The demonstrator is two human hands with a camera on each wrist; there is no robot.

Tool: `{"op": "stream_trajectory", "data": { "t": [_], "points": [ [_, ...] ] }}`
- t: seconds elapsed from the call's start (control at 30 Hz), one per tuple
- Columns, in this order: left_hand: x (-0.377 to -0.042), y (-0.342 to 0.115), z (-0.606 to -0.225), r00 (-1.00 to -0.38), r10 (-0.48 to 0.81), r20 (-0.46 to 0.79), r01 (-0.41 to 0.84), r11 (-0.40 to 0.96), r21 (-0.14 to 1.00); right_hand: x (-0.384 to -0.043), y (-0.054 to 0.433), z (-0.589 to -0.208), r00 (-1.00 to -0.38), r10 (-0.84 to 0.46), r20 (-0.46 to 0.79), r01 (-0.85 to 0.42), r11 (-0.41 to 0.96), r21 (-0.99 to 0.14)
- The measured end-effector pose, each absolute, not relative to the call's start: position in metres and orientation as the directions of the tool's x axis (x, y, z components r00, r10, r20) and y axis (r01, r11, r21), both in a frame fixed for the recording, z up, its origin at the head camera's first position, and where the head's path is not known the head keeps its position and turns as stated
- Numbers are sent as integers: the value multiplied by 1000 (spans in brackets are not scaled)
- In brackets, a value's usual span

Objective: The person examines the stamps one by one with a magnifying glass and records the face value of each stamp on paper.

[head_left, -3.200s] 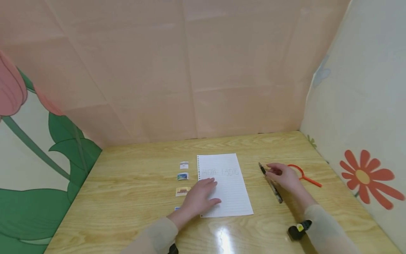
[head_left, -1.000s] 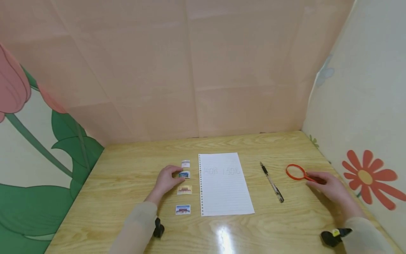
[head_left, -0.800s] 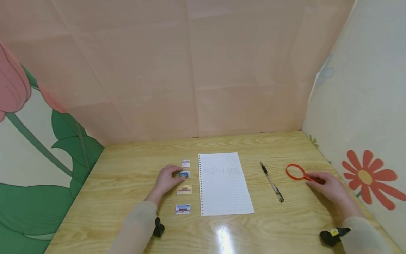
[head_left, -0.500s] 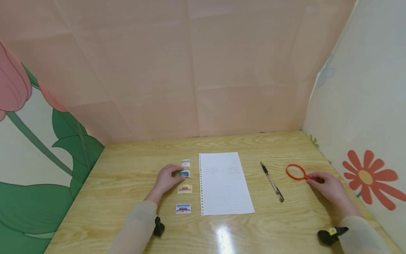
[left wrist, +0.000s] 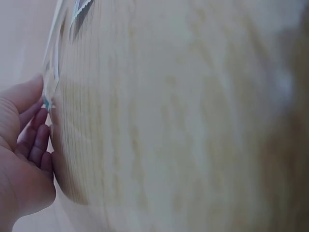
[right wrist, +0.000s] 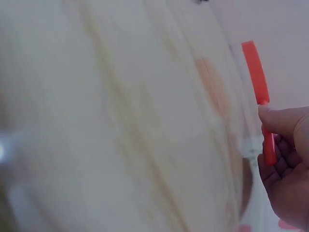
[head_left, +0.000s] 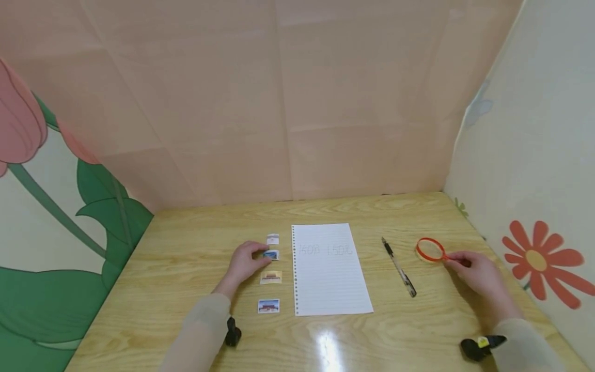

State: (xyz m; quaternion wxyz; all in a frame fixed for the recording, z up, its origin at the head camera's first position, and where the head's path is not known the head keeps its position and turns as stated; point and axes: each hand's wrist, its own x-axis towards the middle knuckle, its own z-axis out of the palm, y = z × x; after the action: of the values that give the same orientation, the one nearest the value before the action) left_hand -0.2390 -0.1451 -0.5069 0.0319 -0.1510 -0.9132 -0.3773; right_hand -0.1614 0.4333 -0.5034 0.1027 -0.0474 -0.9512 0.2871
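Observation:
My right hand [head_left: 476,271] pinches the handle of a red magnifying glass [head_left: 429,249] between thumb and fingers. In the right wrist view its red rim [right wrist: 256,72] stands edge-on over the tabletop, clear of it. On the left, my left hand [head_left: 244,262] holds thumb and forefinger at the upper and lower edges of a blue-green postage stamp [head_left: 271,255], hiding its left end. In line with it lie a pale stamp [head_left: 272,239] behind, and a yellow stamp [head_left: 271,277] and a blue-bordered stamp [head_left: 268,306] nearer me.
A lined sheet of paper [head_left: 330,289] with faint handwriting along its upper part lies right of the stamps. Between the paper and the magnifying glass is a black-gripped pen [head_left: 398,267]. A pinkish sheet [head_left: 288,129] closes off the back of the wooden table [head_left: 186,232].
My right hand has left the pen and taken the magnifying glass, now slightly raised and shifted left. My left hand has moved from the paper to the blue-green stamp and stays there.

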Motion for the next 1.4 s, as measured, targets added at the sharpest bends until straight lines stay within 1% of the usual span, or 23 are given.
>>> {"op": "stream_trajectory", "data": {
  "t": [0.17, 0.27, 0.4, 0.5, 0.8, 1.07, 1.17, 1.27, 1.4],
  "points": [
    [-240, -146, -509, -953, 242, 184, 300, 661, 687, -164, 410, -492, -974, 114, 196, -27, 801, -599],
    [-240, -146, -509, -955, 235, 180, 292, 653, 698, -168, 395, -484, -967, 62, 246, -102, 792, -602],
    [-241, -147, -509, -954, 236, 185, 297, 645, 705, -175, 374, -477, -942, 1, 335, -215, 766, -606],
    [-241, -147, -510, -953, 237, 189, 299, 642, 706, -180, 356, -473, -930, -39, 367, -273, 740, -614],
    [-243, -147, -513, -952, 241, 190, 304, 661, 686, -197, 295, -467, -929, -166, 331, -349, 694, -630],
    [-244, -148, -514, -949, 246, 195, 312, 655, 689, -212, 236, -476, -898, -279, 340, -438, 638, -633],
    [-244, -149, -513, -955, 238, 178, 293, 657, 695, -217, 216, -479, -881, -318, 350, -472, 618, -629],
    [-244, -150, -512, -957, 234, 170, 285, 659, 696, -223, 197, -482, -866, -344, 363, -500, 612, -613],
    [-243, -149, -510, -961, 227, 157, 271, 660, 701, -227, 174, -482, -863, -364, 351, -505, 615, -605]
  ]
}}
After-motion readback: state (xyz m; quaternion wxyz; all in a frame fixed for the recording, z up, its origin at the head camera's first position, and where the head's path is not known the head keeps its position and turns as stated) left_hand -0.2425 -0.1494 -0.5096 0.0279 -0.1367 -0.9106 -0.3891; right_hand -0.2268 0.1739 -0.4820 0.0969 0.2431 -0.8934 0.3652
